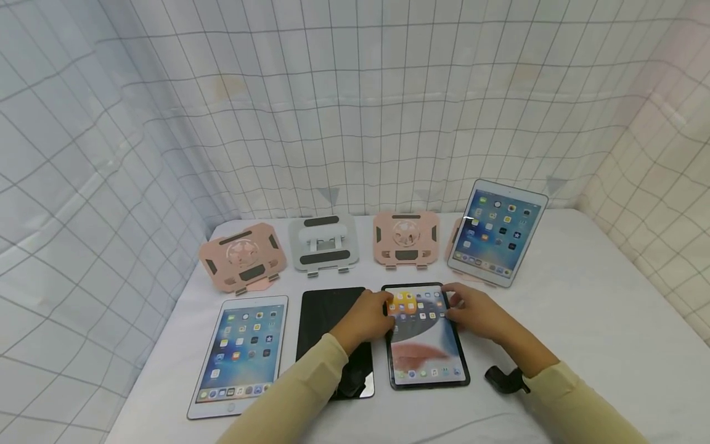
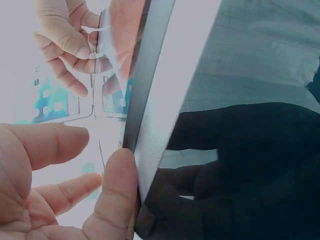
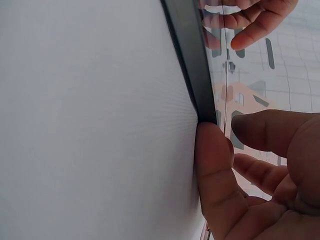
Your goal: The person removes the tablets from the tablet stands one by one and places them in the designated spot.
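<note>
A tablet with a black rim (image 1: 424, 345) lies screen up on the white table, its home screen lit. My left hand (image 1: 368, 314) holds its left edge near the top, one fingertip (image 2: 117, 170) right against the side. At the opposite edge my right hand (image 1: 477, 311) grips it, a fingertip (image 3: 212, 145) at the dark rim and another digit over the screen. Under my left forearm lies a dark tablet (image 1: 327, 308), partly hidden by the sleeve. Farther left a white-framed tablet (image 1: 241, 351) shows a lit blue home screen.
Along the back stand a tilted pink stand (image 1: 266, 246), a grey stand (image 1: 299, 237) and another pink stand (image 1: 383, 222). At the back right, a white tablet (image 1: 496, 234) leans on a pink stand. A small black object (image 1: 501, 379) is beside my right wrist. Gridded white cloth (image 1: 366, 123) walls the table.
</note>
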`<action>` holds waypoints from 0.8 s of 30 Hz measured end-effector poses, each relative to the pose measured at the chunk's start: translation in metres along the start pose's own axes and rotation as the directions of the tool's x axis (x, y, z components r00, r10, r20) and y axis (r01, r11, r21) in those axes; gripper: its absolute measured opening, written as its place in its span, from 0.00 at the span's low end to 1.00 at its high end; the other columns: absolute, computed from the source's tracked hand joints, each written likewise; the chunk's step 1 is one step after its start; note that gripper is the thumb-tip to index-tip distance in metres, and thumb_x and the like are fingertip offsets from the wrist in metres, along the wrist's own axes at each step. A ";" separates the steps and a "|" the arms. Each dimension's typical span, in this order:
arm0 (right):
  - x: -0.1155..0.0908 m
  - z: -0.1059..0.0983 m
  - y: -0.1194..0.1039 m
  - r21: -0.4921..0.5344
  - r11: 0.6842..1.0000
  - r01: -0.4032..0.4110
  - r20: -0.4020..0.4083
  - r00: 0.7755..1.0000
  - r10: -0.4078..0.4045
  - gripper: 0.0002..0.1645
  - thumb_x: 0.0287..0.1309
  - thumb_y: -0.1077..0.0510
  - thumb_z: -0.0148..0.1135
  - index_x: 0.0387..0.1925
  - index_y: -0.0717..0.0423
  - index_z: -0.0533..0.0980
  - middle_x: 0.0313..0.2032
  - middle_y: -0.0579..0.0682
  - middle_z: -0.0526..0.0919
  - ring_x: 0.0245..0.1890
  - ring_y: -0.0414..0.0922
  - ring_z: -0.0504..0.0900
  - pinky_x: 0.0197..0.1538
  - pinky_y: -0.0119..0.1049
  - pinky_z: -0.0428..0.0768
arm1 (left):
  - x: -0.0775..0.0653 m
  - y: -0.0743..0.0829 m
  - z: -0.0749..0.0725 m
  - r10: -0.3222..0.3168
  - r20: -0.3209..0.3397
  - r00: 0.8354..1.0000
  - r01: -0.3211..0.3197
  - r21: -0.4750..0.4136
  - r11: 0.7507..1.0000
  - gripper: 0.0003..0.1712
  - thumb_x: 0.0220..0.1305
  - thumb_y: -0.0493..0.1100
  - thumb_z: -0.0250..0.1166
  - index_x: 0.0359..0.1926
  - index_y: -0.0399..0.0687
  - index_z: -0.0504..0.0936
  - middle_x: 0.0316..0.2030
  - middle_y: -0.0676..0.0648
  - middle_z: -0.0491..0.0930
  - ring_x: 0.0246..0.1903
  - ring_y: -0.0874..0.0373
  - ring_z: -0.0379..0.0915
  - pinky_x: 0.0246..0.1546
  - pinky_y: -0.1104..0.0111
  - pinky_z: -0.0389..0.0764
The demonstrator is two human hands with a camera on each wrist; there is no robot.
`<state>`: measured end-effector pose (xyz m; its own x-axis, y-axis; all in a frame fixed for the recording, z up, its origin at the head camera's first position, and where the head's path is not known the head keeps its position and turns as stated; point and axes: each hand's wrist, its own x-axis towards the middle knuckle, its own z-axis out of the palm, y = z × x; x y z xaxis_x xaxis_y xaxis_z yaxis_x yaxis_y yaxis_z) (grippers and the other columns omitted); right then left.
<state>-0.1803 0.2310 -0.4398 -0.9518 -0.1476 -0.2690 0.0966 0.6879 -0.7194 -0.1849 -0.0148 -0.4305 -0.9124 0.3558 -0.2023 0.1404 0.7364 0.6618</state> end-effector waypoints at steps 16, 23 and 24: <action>-0.013 -0.032 0.011 -0.099 0.988 0.116 -0.059 0.991 -0.122 0.27 0.67 0.56 0.59 0.65 0.61 0.70 0.51 0.61 0.80 0.44 0.53 0.81 0.42 0.45 0.83 | -0.008 0.015 -0.016 0.129 -0.051 0.990 -0.133 -0.089 0.987 0.31 0.69 0.50 0.61 0.69 0.44 0.71 0.55 0.39 0.70 0.40 0.53 0.70 0.44 0.57 0.75; -0.020 -0.067 0.023 -0.083 0.992 0.094 -0.201 0.973 -0.109 0.27 0.72 0.53 0.54 0.66 0.62 0.69 0.52 0.62 0.78 0.49 0.57 0.79 0.43 0.47 0.83 | 0.003 0.028 -0.010 0.235 -0.041 0.971 -0.238 -0.115 0.964 0.29 0.69 0.49 0.61 0.67 0.44 0.72 0.54 0.40 0.70 0.40 0.57 0.72 0.39 0.64 0.76; -0.022 -0.071 0.025 -0.078 0.993 0.092 -0.217 0.970 -0.107 0.27 0.72 0.52 0.53 0.66 0.62 0.68 0.53 0.62 0.77 0.49 0.57 0.79 0.43 0.47 0.83 | 0.006 0.032 -0.009 0.250 -0.043 0.967 -0.254 -0.117 0.960 0.29 0.69 0.49 0.61 0.67 0.45 0.72 0.54 0.40 0.70 0.40 0.56 0.72 0.39 0.64 0.76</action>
<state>-0.1773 0.3020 -0.4057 -0.9970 -0.0628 -0.0447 -0.0148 0.7246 -0.6890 -0.1893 0.0054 -0.4041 -0.8638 0.5038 0.0006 0.3213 0.5498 0.7711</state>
